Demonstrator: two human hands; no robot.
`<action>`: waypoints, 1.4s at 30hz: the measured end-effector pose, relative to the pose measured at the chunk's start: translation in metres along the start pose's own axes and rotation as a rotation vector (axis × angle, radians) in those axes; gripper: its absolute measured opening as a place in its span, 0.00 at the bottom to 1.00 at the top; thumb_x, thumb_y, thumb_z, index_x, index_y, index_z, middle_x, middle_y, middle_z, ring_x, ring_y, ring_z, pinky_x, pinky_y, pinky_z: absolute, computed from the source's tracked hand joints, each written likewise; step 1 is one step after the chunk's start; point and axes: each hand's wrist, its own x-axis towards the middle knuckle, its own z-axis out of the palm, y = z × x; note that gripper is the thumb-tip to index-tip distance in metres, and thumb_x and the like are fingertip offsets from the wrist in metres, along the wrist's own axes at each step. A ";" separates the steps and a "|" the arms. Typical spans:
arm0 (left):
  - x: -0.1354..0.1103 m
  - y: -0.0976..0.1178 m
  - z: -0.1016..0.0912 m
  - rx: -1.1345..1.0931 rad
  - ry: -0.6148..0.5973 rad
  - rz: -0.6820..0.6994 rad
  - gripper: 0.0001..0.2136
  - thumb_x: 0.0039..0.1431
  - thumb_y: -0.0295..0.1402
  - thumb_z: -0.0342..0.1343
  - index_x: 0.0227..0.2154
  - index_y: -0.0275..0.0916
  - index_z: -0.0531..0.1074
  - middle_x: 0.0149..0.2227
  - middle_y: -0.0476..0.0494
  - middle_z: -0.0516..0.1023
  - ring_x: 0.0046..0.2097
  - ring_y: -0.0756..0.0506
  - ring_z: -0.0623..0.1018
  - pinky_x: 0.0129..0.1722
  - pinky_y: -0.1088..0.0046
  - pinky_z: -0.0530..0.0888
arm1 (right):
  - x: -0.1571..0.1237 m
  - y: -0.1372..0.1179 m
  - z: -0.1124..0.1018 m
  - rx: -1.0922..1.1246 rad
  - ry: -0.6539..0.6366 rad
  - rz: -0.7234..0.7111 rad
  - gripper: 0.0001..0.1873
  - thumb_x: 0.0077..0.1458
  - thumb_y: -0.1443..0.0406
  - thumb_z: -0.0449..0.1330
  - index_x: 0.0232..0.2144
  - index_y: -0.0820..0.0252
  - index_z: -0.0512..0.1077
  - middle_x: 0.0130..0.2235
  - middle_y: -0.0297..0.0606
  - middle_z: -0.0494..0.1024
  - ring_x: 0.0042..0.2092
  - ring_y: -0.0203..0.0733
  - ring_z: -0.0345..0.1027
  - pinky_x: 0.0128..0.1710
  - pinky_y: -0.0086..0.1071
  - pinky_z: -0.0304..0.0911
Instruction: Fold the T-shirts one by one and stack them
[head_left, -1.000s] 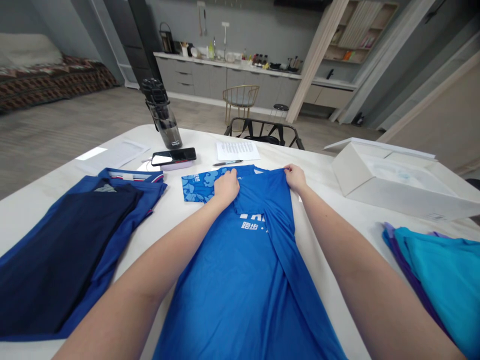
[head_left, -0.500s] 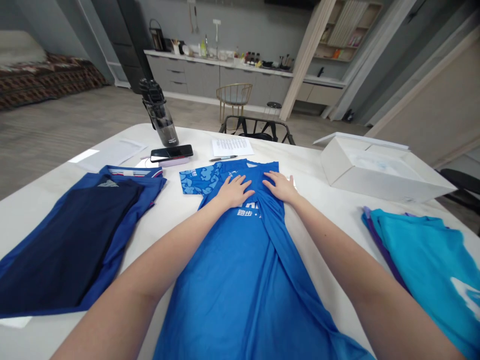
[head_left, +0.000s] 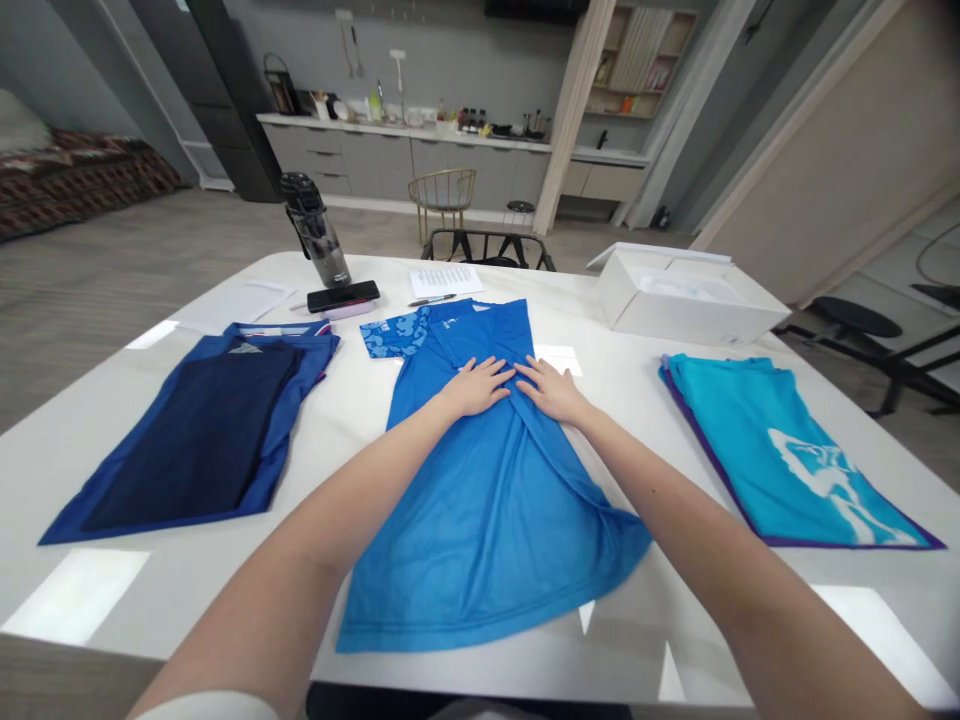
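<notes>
A blue T-shirt (head_left: 465,520) lies on the white table in front of me, collar away from me and hem near the table's front edge. Its patterned sleeve (head_left: 397,334) sticks out to the left, while the right side is folded over toward the middle. Flat on the chest, with fingers spread, rests my left hand (head_left: 477,387). My right hand (head_left: 551,389) presses beside it on the folded layer, fingers also spread; the two hands are close together. Under them, the shirt's chest print is mostly hidden.
Folded dark blue garments (head_left: 202,430) lie on the left, and folded turquoise and purple ones (head_left: 757,440) on the right. Behind the shirt are a water bottle (head_left: 319,235), a phone (head_left: 343,296), a pen (head_left: 433,300) and a printed sheet (head_left: 447,279). An open white box (head_left: 690,300) stands back right.
Both hands have slid down the shirt from near the collar to the mid-chest, and closer together. My view has shifted, so the shirt's hem and the table's front edge now show.
</notes>
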 end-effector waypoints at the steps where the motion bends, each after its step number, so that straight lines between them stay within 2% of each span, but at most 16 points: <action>1: -0.006 0.008 0.001 0.002 -0.022 0.009 0.27 0.74 0.47 0.39 0.71 0.47 0.56 0.74 0.40 0.54 0.74 0.37 0.55 0.71 0.45 0.52 | -0.011 -0.004 0.002 -0.008 -0.015 -0.002 0.31 0.71 0.46 0.43 0.71 0.42 0.57 0.75 0.39 0.51 0.73 0.61 0.45 0.65 0.74 0.43; 6: -0.033 0.039 0.001 -0.004 -0.064 -0.032 0.28 0.74 0.49 0.38 0.71 0.46 0.56 0.75 0.36 0.51 0.74 0.34 0.53 0.70 0.40 0.50 | -0.063 -0.019 0.012 -0.057 -0.016 0.034 0.31 0.72 0.50 0.41 0.73 0.45 0.52 0.75 0.42 0.49 0.74 0.61 0.42 0.66 0.73 0.41; 10: -0.053 0.061 0.000 -0.044 -0.064 -0.027 0.25 0.74 0.46 0.39 0.70 0.49 0.58 0.75 0.39 0.52 0.74 0.36 0.53 0.70 0.42 0.51 | -0.101 -0.024 0.013 -0.059 0.011 0.021 0.30 0.72 0.50 0.44 0.72 0.47 0.56 0.74 0.44 0.53 0.73 0.61 0.44 0.66 0.72 0.43; 12: -0.062 0.074 0.000 -0.065 -0.061 -0.015 0.24 0.74 0.44 0.38 0.69 0.50 0.60 0.74 0.40 0.54 0.74 0.38 0.54 0.70 0.42 0.51 | -0.120 -0.025 0.011 -0.050 0.050 0.000 0.28 0.71 0.50 0.48 0.68 0.47 0.63 0.72 0.46 0.57 0.72 0.61 0.49 0.65 0.69 0.47; 15: -0.075 0.092 0.000 -0.089 -0.067 0.003 0.24 0.74 0.43 0.39 0.68 0.50 0.62 0.74 0.40 0.55 0.74 0.39 0.55 0.70 0.41 0.51 | -0.150 -0.028 0.006 -0.034 0.111 -0.065 0.24 0.68 0.51 0.54 0.61 0.50 0.73 0.65 0.48 0.67 0.65 0.56 0.61 0.64 0.55 0.57; 18: -0.087 0.108 0.000 -0.089 -0.065 0.018 0.23 0.74 0.44 0.41 0.66 0.49 0.65 0.73 0.40 0.56 0.73 0.39 0.56 0.70 0.41 0.50 | -0.181 -0.030 0.000 -0.049 0.130 -0.085 0.24 0.64 0.48 0.59 0.56 0.52 0.76 0.57 0.47 0.72 0.58 0.53 0.68 0.58 0.47 0.62; 23: -0.104 0.131 -0.001 -0.077 -0.051 0.020 0.21 0.72 0.41 0.45 0.64 0.47 0.67 0.72 0.39 0.59 0.73 0.39 0.58 0.70 0.40 0.51 | -0.226 -0.028 -0.012 -0.083 0.048 0.050 0.25 0.60 0.47 0.63 0.52 0.54 0.74 0.50 0.45 0.77 0.53 0.55 0.70 0.53 0.48 0.62; 27: -0.117 0.151 -0.003 -0.091 -0.041 0.000 0.20 0.71 0.37 0.47 0.62 0.45 0.68 0.71 0.38 0.61 0.71 0.39 0.60 0.69 0.38 0.52 | -0.249 -0.022 -0.017 -0.102 0.013 0.272 0.15 0.61 0.53 0.61 0.41 0.58 0.76 0.48 0.48 0.78 0.52 0.57 0.70 0.49 0.48 0.63; 29: -0.125 0.163 -0.004 -0.097 -0.014 -0.004 0.19 0.70 0.35 0.48 0.62 0.46 0.68 0.70 0.38 0.63 0.70 0.39 0.62 0.69 0.39 0.53 | -0.258 -0.024 -0.018 -0.074 0.028 0.299 0.09 0.60 0.59 0.60 0.38 0.58 0.75 0.46 0.46 0.79 0.49 0.55 0.71 0.47 0.45 0.63; 33: -0.141 0.194 -0.005 -0.089 0.096 -0.031 0.20 0.69 0.34 0.50 0.62 0.45 0.67 0.64 0.39 0.69 0.65 0.40 0.69 0.67 0.48 0.60 | -0.279 -0.040 -0.012 0.096 0.155 0.232 0.07 0.56 0.66 0.59 0.39 0.55 0.73 0.38 0.38 0.81 0.41 0.47 0.74 0.43 0.36 0.63; 37: -0.157 0.226 -0.004 -0.046 0.245 -0.089 0.20 0.67 0.35 0.54 0.61 0.42 0.66 0.58 0.38 0.72 0.58 0.39 0.72 0.58 0.58 0.68 | -0.297 -0.059 -0.002 0.322 0.343 0.087 0.10 0.56 0.66 0.58 0.42 0.54 0.71 0.39 0.36 0.80 0.41 0.44 0.74 0.44 0.34 0.65; 39: -0.164 0.237 -0.003 -0.043 0.270 -0.057 0.18 0.66 0.34 0.55 0.58 0.43 0.69 0.57 0.40 0.73 0.57 0.39 0.72 0.55 0.59 0.68 | -0.304 -0.067 0.003 0.415 0.408 0.012 0.11 0.56 0.66 0.57 0.43 0.54 0.69 0.41 0.36 0.79 0.41 0.43 0.73 0.45 0.34 0.66; 42: -0.170 0.247 -0.001 -0.056 0.269 0.028 0.14 0.66 0.30 0.54 0.53 0.44 0.72 0.54 0.42 0.75 0.56 0.41 0.73 0.55 0.60 0.67 | -0.311 -0.075 0.010 0.458 0.433 -0.039 0.14 0.53 0.67 0.56 0.44 0.54 0.67 0.41 0.36 0.77 0.39 0.42 0.71 0.44 0.35 0.67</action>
